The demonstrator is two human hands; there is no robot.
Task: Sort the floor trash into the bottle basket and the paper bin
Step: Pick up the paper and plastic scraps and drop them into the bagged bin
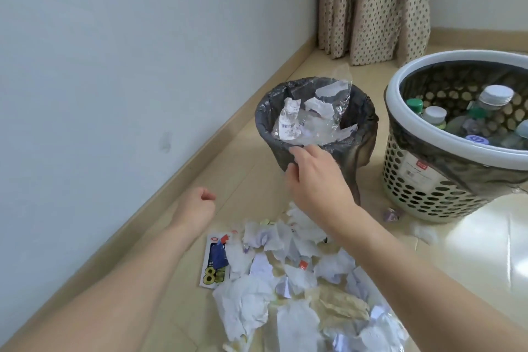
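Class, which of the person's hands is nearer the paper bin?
Right. The right hand is at the near rim of the paper bin; the left hand is lower and further left, above the floor.

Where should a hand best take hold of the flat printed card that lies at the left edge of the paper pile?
Probably the printed card by its bare left long edge, from the wall side: it lies flat, and crumpled paper overlaps its right edge.
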